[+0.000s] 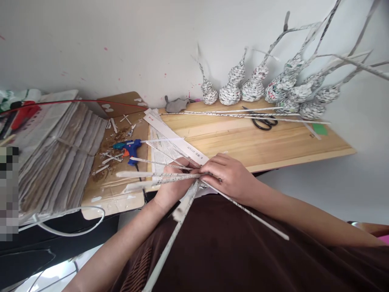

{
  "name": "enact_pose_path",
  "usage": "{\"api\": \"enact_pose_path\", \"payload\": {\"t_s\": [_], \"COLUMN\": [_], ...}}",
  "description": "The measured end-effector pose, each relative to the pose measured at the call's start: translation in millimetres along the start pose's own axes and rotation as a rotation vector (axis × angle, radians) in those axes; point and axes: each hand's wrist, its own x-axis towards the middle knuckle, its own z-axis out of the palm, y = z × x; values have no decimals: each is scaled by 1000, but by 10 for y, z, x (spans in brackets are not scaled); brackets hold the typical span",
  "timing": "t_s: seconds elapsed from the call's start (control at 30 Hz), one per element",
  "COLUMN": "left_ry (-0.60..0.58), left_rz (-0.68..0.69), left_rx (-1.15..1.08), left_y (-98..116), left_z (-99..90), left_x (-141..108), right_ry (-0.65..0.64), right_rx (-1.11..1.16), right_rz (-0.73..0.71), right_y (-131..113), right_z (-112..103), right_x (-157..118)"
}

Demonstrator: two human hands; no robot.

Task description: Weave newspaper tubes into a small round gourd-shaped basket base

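Both hands meet in front of my body around a bundle of rolled newspaper sticks [179,176] that fan out from one crossing point. My left hand [174,182] is closed around the bundle from the left, its fingers partly hidden under the paper. My right hand [225,174] pinches the crossing from the right, thumb and fingers together. Several sticks point left past my left hand. One long stick [173,239] slants down toward my lap, and another [258,221] runs down to the right beneath my right hand.
A blue glue gun [130,149] lies on cardboard among paper scraps, beside a tied newspaper stack [67,150]. Black scissors [263,123] and loose paper sticks lie on the wooden table [291,144]. Several woven paper gourds [229,92] stand along the wall, stems sticking out right.
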Motion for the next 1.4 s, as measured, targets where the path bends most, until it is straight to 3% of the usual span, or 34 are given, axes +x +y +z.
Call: {"api": "enact_pose_path", "payload": {"t_s": [0.17, 0.33, 0.6, 0.93, 1.13, 1.33, 1.4], "left_ry": [-8, 0, 10, 14, -43, -12, -17], "left_rz": [48, 1, 182, 178, 184, 172, 182], "left_rx": [13, 28, 138, 78, 61, 21, 4], "left_y": [21, 36, 32, 4, -15, 26, 33], "left_z": [-12, -18, 2, -10, -13, 14, 17], "left_x": [0, -20, -16, -24, -33, -56, -58], "right_ry": [5, 137, 288, 298, 272, 316, 312], "right_rx": [76, 316, -54, 120, 222, 228, 227], "right_rz": [146, 387, 76, 253, 353, 71, 39], "right_y": [-24, -35, 24, 15, 37, 98, 113], "right_z": [54, 105, 84, 111, 149, 170, 152], "right_x": [-1, -42, -120, -159, -169, -182, -186]}}
